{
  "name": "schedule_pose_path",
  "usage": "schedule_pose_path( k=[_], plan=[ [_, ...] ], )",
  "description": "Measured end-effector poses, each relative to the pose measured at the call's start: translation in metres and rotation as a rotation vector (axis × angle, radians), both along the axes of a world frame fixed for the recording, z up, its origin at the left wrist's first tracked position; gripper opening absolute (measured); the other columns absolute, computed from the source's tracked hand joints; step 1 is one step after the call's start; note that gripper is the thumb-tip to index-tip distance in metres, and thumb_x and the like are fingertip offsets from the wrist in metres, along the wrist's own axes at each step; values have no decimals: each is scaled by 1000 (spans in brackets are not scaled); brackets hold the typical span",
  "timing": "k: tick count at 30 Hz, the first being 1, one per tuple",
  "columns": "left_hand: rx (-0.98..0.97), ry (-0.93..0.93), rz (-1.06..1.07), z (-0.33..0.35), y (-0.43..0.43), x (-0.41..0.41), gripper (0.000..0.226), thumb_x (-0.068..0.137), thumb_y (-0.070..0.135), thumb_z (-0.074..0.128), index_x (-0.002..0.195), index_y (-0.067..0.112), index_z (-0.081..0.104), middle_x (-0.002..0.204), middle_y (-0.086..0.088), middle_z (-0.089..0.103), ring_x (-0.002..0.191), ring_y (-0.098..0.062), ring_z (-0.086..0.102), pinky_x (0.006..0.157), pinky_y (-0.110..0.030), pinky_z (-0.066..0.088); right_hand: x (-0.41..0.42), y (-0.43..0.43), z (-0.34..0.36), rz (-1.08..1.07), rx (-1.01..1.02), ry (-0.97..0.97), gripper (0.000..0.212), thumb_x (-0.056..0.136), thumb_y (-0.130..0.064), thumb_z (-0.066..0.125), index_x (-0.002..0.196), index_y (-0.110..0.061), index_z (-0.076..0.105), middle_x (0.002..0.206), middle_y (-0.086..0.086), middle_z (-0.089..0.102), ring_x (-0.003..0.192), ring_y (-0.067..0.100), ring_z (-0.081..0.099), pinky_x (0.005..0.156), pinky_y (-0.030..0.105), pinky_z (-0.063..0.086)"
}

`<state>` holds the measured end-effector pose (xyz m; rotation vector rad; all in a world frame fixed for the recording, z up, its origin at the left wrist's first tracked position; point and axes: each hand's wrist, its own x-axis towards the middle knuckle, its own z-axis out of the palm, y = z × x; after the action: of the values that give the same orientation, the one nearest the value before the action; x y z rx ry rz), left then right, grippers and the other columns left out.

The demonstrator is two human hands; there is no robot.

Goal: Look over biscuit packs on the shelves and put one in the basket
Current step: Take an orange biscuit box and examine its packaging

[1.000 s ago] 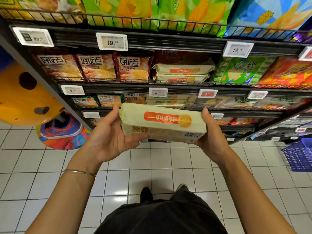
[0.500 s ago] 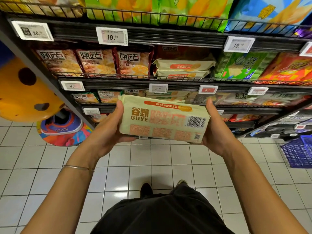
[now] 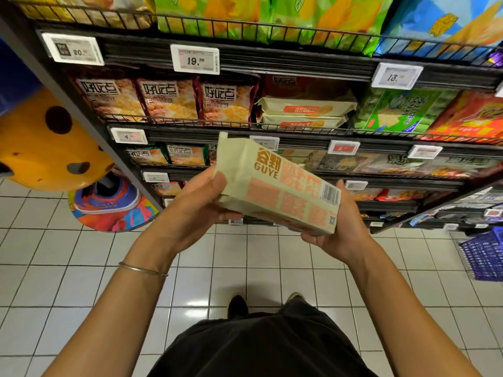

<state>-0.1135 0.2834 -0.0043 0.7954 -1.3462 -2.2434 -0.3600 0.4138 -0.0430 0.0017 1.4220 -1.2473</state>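
White floor tiles [image 3: 130, 270] run under wire shelves [image 3: 272, 54] of snacks; I hold the pack [image 3: 275, 191] tilted in mid-air before the middle shelf's edge, with my left hand [image 3: 196, 210] curled round its raised end and my right hand [image 3: 340, 235] cupping the low barcode end. It looks light, crinkly and crushable, so I'd grip the ends gently. Off right, the basket [image 3: 487, 254] sits on the floor by the shelves' lower corner, and I judge the way to it open.

Before the snack shelves [image 3: 285, 59], the left hand [image 3: 190, 210] and right hand [image 3: 341, 236] grip opposite ends of a tilted pale green biscuit pack [image 3: 280, 186], barcode side facing up, with a blue basket [image 3: 485, 253] on the floor [image 3: 239, 263] far right.
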Motion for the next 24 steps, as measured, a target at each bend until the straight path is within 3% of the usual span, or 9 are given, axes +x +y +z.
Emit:
schedule_pose_path(
  k=[3,6,9,12,15,16,18,21,24],
  plan=[
    [-86,1,-29,1,3,0,105,69,60,89,154,21,42,137,-6,66,127,-29,64,95,-45,61,8,2,-6,61,29,-35,65,91,-81,37,89,-28,75,105,13,77,98,36,73,59,33,57],
    [-271,-12,-83,-2,3,0,94,80,24,77,160,44,31,138,11,62,127,-15,63,90,-35,61,14,5,-10,85,68,-105,69,94,-82,36,89,-26,76,97,12,76,88,32,71,56,33,56],
    [-360,-11,-108,-3,5,-2,97,79,31,75,159,50,24,141,20,56,133,-10,57,96,-33,58,20,7,-12,111,99,-178,61,95,-76,42,100,-24,75,95,13,74,79,31,71,52,31,54],
    [-486,-26,-143,-6,6,-2,105,85,2,68,165,28,6,140,37,52,134,5,52,99,-15,50,26,6,-12,133,109,-233,57,94,-72,47,111,-24,71,93,11,73,75,29,71,52,29,54],
    [-473,56,-244,-14,8,9,122,65,-29,65,159,1,-7,145,40,47,127,22,48,91,2,41,29,6,-13,149,95,-243,52,91,-68,54,113,-24,70,94,11,73,76,29,71,50,30,55],
    [-411,105,-275,-13,10,12,132,60,-24,73,158,-2,-13,148,24,49,124,19,52,86,0,45,28,6,-13,151,91,-240,51,90,-67,55,112,-24,71,94,11,74,77,28,72,50,30,55],
    [-380,107,-280,-9,8,13,151,56,-1,92,161,13,-14,145,-3,47,120,3,63,82,-12,55,27,6,-12,159,83,-235,50,88,-66,57,107,-23,74,95,10,75,79,28,73,51,30,56],
    [-340,85,-216,1,3,6,140,54,5,86,162,35,2,147,13,55,129,-11,62,84,-24,58,25,5,-13,174,76,-244,51,87,-67,59,105,-23,77,97,10,75,83,29,74,55,31,58],
    [-264,90,-106,5,2,1,128,59,12,90,161,39,19,151,-1,53,138,-30,55,91,-40,59,21,7,-16,148,59,-265,62,91,-75,51,108,-22,79,101,14,76,84,33,75,54,33,59]
  ],
)
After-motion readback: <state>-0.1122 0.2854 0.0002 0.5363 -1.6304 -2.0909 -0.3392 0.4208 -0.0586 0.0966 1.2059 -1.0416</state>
